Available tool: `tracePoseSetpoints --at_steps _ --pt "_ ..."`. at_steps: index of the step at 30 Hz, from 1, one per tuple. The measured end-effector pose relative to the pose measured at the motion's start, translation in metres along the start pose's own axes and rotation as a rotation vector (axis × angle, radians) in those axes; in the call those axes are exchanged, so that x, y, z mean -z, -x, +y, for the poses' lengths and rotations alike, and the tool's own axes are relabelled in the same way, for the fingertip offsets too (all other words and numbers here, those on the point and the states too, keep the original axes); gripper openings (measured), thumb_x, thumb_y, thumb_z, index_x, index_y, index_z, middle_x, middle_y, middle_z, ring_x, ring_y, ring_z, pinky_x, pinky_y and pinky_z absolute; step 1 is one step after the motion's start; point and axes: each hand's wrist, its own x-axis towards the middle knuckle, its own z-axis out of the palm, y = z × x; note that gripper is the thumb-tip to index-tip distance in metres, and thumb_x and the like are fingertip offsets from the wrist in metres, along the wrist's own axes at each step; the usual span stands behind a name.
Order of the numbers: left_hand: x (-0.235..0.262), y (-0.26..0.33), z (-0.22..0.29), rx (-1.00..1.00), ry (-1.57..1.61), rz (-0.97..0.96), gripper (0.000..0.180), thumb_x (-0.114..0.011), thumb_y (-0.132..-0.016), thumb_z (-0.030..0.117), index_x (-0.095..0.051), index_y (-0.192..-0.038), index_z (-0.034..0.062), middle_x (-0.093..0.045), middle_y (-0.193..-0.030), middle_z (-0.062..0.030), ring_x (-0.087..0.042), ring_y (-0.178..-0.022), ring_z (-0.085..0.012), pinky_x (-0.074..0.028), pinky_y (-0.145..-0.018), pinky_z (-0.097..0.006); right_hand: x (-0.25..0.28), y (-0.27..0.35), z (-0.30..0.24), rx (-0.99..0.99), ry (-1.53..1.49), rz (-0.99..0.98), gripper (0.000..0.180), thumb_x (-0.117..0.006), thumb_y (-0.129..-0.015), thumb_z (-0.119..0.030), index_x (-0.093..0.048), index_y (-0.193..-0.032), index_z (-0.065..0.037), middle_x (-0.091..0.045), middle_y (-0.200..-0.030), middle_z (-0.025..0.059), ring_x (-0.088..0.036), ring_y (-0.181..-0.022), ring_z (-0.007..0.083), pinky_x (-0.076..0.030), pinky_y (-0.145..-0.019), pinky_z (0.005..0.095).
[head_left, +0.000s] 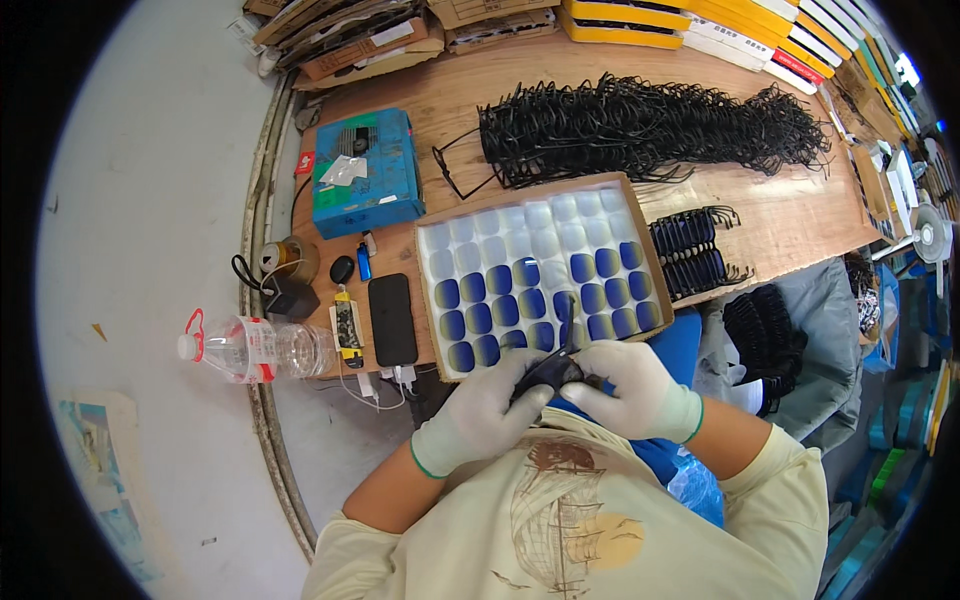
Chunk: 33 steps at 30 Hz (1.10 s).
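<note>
both gloved hands meet just above your chest, at the near edge of the lens tray (438, 218). your left hand (480, 412) cups a black glasses frame (548, 374) from below and the left, fingers curled around it. your right hand (630, 390) pinches the same frame from the right, thumb and forefinger closed narrow on its rim. the frame sits between the two palms, mostly hidden; one temple arm pokes up over the tray.

judgement: the frame looks light, thin plastic, springy and easy to twist, so grip at the rim near the hinge, not mid-temple. the blue lenses (545, 296) in the tray pockets look slick and scratch-prone; take them by the edge. can't tell whether a lens is already in the fingers.

long heap of black frames (640, 128) lies well apart at the far side of the bench, with a phone (392, 318) just left of the tray
</note>
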Motion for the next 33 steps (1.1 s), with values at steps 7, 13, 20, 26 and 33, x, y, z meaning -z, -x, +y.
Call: tracePoseSetpoints --at_steps 7,13,20,26,33 --pt "-0.014 -0.008 -0.01 -0.013 -0.262 0.225 0.033 -0.06 -0.095 0.017 -0.057 -0.121 -0.0036 -0.066 -0.074 -0.0243 -0.068 -0.069 -0.0442 -0.054 -0.061 -0.05 -0.043 -0.015 0.05 -0.338 -0.591 -0.002 0.022 -0.069 -0.095 -0.02 -0.067 -0.093 0.002 -0.063 -0.071 0.0021 -0.058 -0.068 0.0077 -0.049 -0.065 0.0273" --pt "0.009 -0.028 0.018 0.002 -0.63 -0.08 0.028 -0.066 -0.089 0.016 -0.062 -0.113 0.0009 -0.068 -0.079 -0.0221 -0.068 -0.072 -0.0419 -0.055 -0.067 -0.047 -0.053 -0.022 0.067 0.085 -0.406 0.351 0.04 -0.08 -0.081 -0.019 -0.062 -0.112 -0.002 -0.058 -0.125 0.0154 -0.056 -0.117 0.0255 -0.049 -0.095 0.0386" --pt "0.029 -0.117 -0.029 0.179 -0.173 0.136 0.04 -0.067 -0.088 0.031 -0.067 -0.113 0.0008 -0.071 -0.086 -0.0234 -0.071 -0.085 -0.0405 -0.056 -0.081 -0.046 0.01 -0.002 0.055 0.288 -0.113 0.223 0.01 -0.075 -0.076 -0.01 -0.067 -0.079 -0.003 -0.056 -0.064 0.0079 -0.055 -0.063 0.0298 -0.047 -0.089 0.0398" --pt "-0.01 -0.157 -0.108 0.408 -0.805 0.208 0.056 -0.075 -0.083 0.04 -0.065 -0.12 -0.0014 -0.057 -0.128 -0.0234 -0.059 -0.12 -0.0392 -0.049 -0.103 -0.044 0.015 0.025 0.041 -0.12 -0.329 0.302 0.042 -0.063 -0.089 -0.004 -0.054 -0.129 0.006 -0.069 -0.099 0.0195 -0.066 -0.083 0.0293 -0.053 -0.08 0.0351" --pt "-0.004 -0.143 -0.114 0.339 -0.374 0.325 0.038 -0.075 -0.085 0.03 -0.066 -0.104 -0.0022 -0.067 -0.096 -0.018 -0.068 -0.088 -0.0358 -0.055 -0.083 -0.042 -0.014 0.014 0.045 -0.083 -0.517 0.409 0.053 -0.048 -0.09 0.005 -0.036 -0.142 0.005 -0.069 -0.105 0.016 -0.068 -0.083 0.0197 -0.055 -0.079 0.0324"
